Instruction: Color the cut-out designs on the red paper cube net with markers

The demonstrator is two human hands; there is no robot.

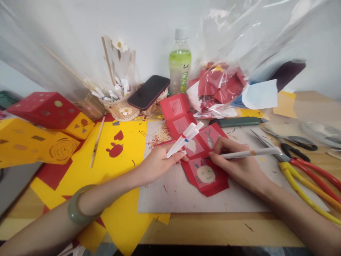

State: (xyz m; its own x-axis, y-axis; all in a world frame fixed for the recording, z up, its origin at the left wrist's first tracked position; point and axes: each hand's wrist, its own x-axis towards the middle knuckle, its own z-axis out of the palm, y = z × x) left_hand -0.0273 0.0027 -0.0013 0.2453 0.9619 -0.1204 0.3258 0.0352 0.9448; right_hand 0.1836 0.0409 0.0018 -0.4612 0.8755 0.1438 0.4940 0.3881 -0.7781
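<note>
Before me lies a folded-out red paper cutout [198,156], shaped like an unfolded box, with white patches bearing drawings. Its lowest patch shows a smiling animal face [206,174]; higher ones carry a leaf-like shape and letter-like lines. My left hand [157,160] is closed around several white pens [186,135], one with a red band and one with a blue band, and rests over the paper's left edge. Between the fingers of my right hand [237,160] is a white pen [255,152], its back end pointing right. Those fingertips are at the paper's right side; the pen's tip is hidden.
Scissors [293,149] and red-and-yellow-handled pliers [301,167] lie right, beside a dark green cutter [237,122]. Behind stand a drink bottle [180,64], a phone [149,91] and a pen basket [122,110]. Decorated paper boxes [42,110] and yellow sheets [125,192] lie left.
</note>
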